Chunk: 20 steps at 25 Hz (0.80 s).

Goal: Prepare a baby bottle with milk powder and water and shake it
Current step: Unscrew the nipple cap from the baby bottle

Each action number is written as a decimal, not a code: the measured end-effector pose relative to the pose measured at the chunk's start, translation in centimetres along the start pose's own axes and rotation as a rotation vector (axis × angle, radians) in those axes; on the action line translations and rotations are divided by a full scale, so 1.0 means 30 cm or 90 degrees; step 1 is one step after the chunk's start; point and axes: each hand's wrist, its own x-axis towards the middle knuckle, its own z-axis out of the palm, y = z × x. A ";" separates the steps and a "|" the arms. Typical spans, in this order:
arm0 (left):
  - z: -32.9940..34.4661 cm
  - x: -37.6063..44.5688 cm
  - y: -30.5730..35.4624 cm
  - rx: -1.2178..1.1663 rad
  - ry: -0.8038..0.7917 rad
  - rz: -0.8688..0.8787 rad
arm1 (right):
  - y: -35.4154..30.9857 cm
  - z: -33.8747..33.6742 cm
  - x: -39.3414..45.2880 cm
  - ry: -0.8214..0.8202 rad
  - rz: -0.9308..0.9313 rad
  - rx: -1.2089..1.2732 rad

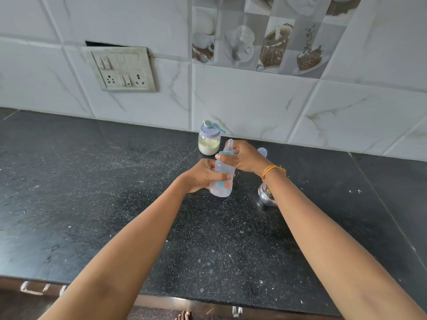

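A clear baby bottle (221, 181) with coloured prints is held a little above the black counter (115, 192), tilted slightly. My left hand (203, 175) grips its body. My right hand (245, 158) is closed around the teal collar under the teat (230, 145). Behind the bottle stands a jar of milk powder (209, 145) with a pale purple lid and a small scoop (211, 125) lying on top. A steel water vessel (266, 195) stands to the right, partly hidden by my right forearm. The bottle's clear cap (263, 152) stands behind my right hand.
A tiled wall (254, 100) rises close behind the jar, with a switch-and-socket plate (123, 70) at the upper left. The counter's front edge runs along the bottom, with drawer handles (34, 288) below it.
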 end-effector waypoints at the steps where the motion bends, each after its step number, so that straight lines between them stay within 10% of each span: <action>1: -0.006 -0.002 0.009 -0.045 -0.058 -0.014 | -0.002 -0.012 0.001 -0.027 -0.012 0.029; 9: 0.031 0.012 0.010 0.090 0.097 0.051 | 0.063 -0.071 0.012 -0.106 0.024 0.168; 20: 0.091 0.055 0.043 0.100 0.229 0.094 | 0.066 0.009 0.011 0.125 0.039 0.230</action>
